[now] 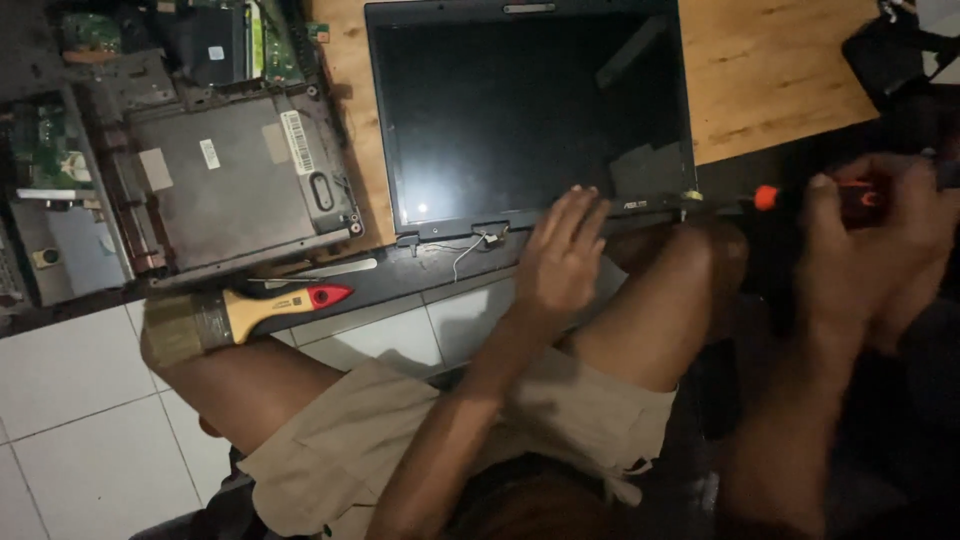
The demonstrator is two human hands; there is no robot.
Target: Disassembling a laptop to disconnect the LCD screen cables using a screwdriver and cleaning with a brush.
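Note:
A detached laptop screen panel (530,110) lies flat on a wooden board, its dark glass facing up. My left hand (562,255) rests flat on the panel's lower edge, fingers spread, holding nothing. Loose thin wires (470,248) hang from the hinge area just left of that hand. My right hand (880,240) is at the right, blurred, closed around a screwdriver (800,198) with a black and orange handle. The screwdriver's tip points left toward the panel's lower right corner (690,195).
An opened laptop base (230,170) with exposed circuit boards (50,150) sits at the left. A paintbrush (250,310) with a yellow and red handle lies on my left knee. White floor tiles (70,400) lie below. A dark bag (890,50) sits at top right.

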